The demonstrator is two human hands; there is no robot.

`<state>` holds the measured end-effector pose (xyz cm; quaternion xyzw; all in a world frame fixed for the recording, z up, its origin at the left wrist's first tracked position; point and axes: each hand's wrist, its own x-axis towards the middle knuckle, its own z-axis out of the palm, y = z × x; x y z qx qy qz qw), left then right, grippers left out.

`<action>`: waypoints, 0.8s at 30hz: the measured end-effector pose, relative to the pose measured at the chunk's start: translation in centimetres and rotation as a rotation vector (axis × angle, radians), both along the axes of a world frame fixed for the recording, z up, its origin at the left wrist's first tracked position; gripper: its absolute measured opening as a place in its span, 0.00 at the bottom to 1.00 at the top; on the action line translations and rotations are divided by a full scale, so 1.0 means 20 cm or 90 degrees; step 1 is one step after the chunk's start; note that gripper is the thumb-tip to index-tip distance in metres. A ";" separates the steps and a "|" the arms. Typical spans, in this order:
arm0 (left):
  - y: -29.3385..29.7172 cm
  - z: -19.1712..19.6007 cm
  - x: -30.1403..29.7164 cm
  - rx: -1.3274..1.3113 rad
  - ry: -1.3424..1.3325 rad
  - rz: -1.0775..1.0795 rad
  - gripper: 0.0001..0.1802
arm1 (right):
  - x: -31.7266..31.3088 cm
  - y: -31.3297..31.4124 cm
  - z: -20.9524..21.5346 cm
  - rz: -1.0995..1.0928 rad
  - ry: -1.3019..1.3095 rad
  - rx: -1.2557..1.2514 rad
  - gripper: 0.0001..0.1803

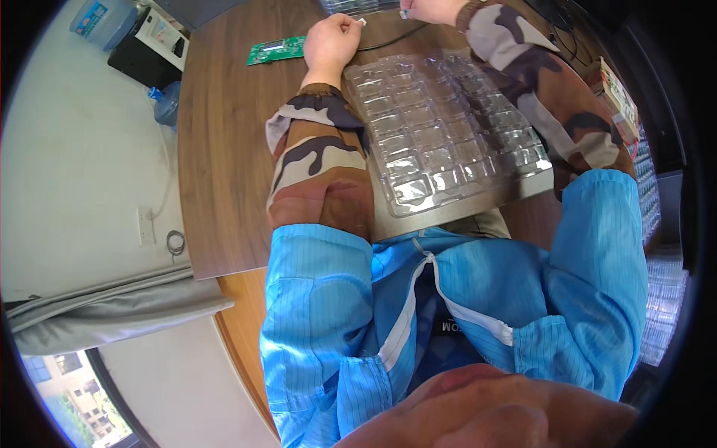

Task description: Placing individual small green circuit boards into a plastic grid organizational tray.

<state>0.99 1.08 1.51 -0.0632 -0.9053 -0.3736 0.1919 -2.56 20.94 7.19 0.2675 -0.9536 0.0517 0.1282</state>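
Near the far edge of the table, my left hand [332, 43] is closed in a pinch. At its fingertips shows a small white piece [362, 22], too small to name. Just left of that hand lies a green circuit board [276, 50] with a small display-like part on it. My right hand [437, 10], partly cut off by the top edge, pinches a small whitish piece [404, 13]. A black cable [396, 39] runs over the table between the two hands. Closer to me, between my forearms, lies a clear plastic tray [422, 134] with rows of moulded compartments.
The brown wooden table [224, 164] extends to the left. Behind it stand a water dispenser [149, 48] and a blue water jug [168, 104]. More clear trays [351, 6] sit at the far edge, and a stack of trays [661, 299] stands right. A cardboard box [616, 97] is beyond my right arm.
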 end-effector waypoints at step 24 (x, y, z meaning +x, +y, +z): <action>-0.05 -0.05 -0.08 -0.059 -0.009 -0.019 0.14 | 1.05 0.67 0.09 0.012 -0.257 0.028 0.14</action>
